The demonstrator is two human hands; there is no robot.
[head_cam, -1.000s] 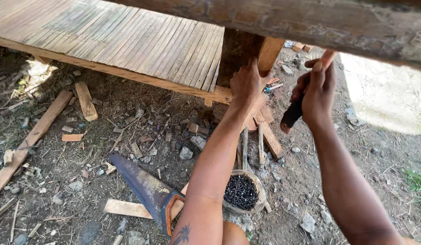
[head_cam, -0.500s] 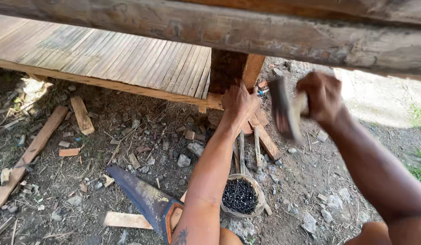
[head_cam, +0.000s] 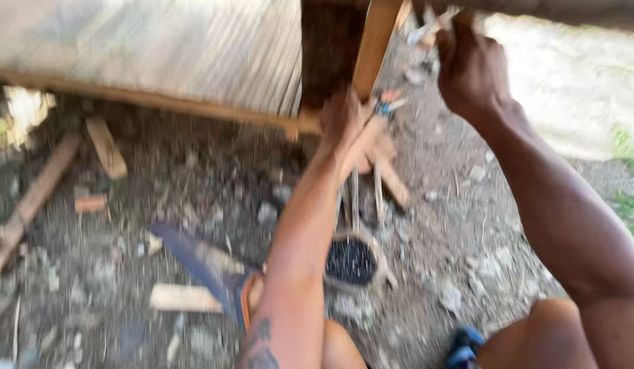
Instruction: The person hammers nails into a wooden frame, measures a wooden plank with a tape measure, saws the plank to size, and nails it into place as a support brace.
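Observation:
The picture is blurred by motion. My left hand (head_cam: 344, 123) is pressed against the lower part of an upright wooden post (head_cam: 375, 41), fingers curled around it where it meets the frame of a slatted platform (head_cam: 160, 48). My right hand (head_cam: 471, 68) is raised near the top of the view, fist closed on the handle of a hammer (head_cam: 426, 31), whose head is only a smear beside the post. A dark timber beam crosses above the right hand.
A small round basket (head_cam: 351, 263) with dark contents sits on the dirt below my left arm. A saw (head_cam: 201, 266) with a bluish blade and orange handle lies to its left. Wood offcuts (head_cam: 105, 147), stones, my knee and a blue sandal (head_cam: 464, 348) are nearby.
My right hand has swung the hammer up from beside the post to near the top beam. The view has moved closer. My left hand has stayed on the post.

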